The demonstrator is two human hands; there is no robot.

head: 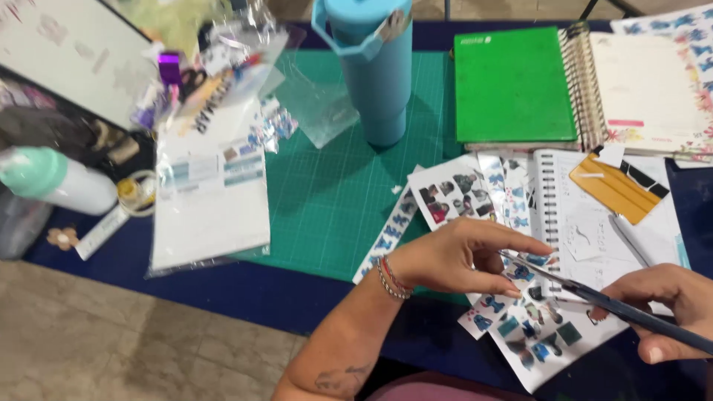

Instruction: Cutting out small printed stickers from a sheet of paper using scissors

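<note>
My left hand (460,256) pinches a small piece of a sticker sheet (531,330) printed with blue cartoon figures, low and right of centre. My right hand (665,301) grips dark-handled scissors (594,293), whose blades point left toward my left fingertips and the held paper. Beaded bracelets sit on my left wrist. Another printed sheet with small photos (453,193) lies just beyond my left hand, beside a narrow strip of blue stickers (390,234).
A green cutting mat (334,178) covers the dark blue table. On it stands a tall blue tumbler (375,67). A green notebook (512,85), spiral planners (639,82), a yellow card holder (616,189), a white packet (212,193) and a white bottle (56,182) lie around.
</note>
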